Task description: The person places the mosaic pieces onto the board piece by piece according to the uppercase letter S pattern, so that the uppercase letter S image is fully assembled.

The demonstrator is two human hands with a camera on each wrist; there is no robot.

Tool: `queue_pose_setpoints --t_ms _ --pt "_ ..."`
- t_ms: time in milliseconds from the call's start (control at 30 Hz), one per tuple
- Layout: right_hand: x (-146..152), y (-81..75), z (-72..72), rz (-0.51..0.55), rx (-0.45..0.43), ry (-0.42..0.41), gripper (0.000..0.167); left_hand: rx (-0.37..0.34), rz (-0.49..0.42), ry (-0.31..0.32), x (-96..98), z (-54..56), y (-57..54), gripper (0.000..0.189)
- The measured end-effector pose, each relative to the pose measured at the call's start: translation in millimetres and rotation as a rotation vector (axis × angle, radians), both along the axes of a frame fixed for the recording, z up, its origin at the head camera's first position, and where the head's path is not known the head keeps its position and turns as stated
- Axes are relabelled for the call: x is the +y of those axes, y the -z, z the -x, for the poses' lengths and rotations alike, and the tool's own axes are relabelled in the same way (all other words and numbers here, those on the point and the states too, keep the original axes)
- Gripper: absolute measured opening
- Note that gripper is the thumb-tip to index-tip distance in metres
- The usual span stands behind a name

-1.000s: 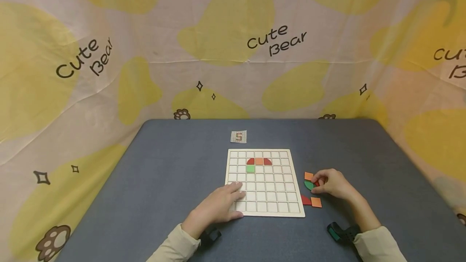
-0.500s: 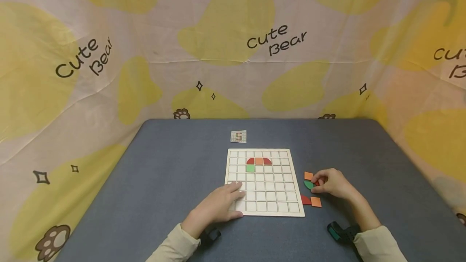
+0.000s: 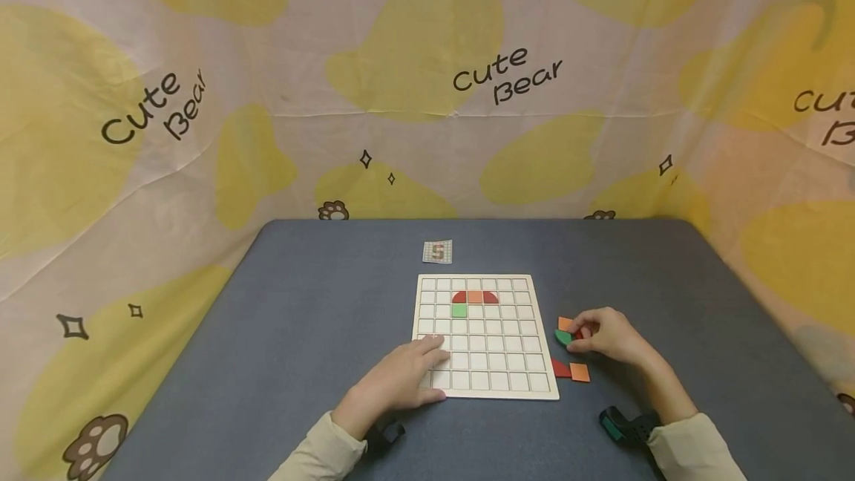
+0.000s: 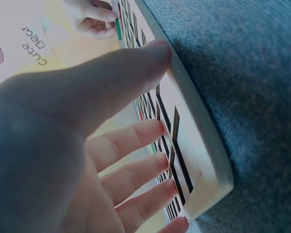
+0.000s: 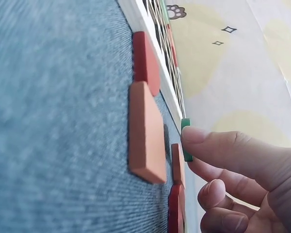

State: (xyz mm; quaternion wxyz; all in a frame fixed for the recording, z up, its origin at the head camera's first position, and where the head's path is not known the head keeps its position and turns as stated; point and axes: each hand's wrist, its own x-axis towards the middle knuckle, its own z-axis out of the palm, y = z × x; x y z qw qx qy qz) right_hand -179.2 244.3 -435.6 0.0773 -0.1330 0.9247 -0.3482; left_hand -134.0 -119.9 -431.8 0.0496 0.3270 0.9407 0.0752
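My left hand (image 3: 399,375) lies with spread fingers over the lower left corner of a white gridded board (image 3: 494,358), its thumb at the front edge. At the board's right side, my right hand (image 3: 611,335) pinches a green, round-edged tile (image 3: 563,338) between thumb and finger. In the right wrist view the green tile (image 5: 187,154) stands off the blue tabletop. An orange square tile (image 3: 564,324) and a partly hidden red tile (image 5: 174,208) lie below that hand. On the board, two red curved tiles (image 3: 459,297) flank an orange square (image 3: 475,297), above a green square (image 3: 459,311).
Nearer the front, a red tile (image 3: 560,369) touches the board's right edge, with an orange square tile (image 3: 580,372) against it. Behind the board lies a small card (image 3: 437,252) printed with a gridded figure. A patterned cloth (image 3: 414,58) hangs behind the table.
The green tile has come up off the tabletop and slightly left in my right hand's fingers. My left hand stays where it was on the board.
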Motion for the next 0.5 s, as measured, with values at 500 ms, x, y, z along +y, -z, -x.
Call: queue_pose_setpoints --t_ms 500 --pt "-6.8 -0.2 8.5 0.015 0.019 -0.018 0.024 -0.003 -0.003 -0.009 0.5 -0.2 -1.2 0.057"
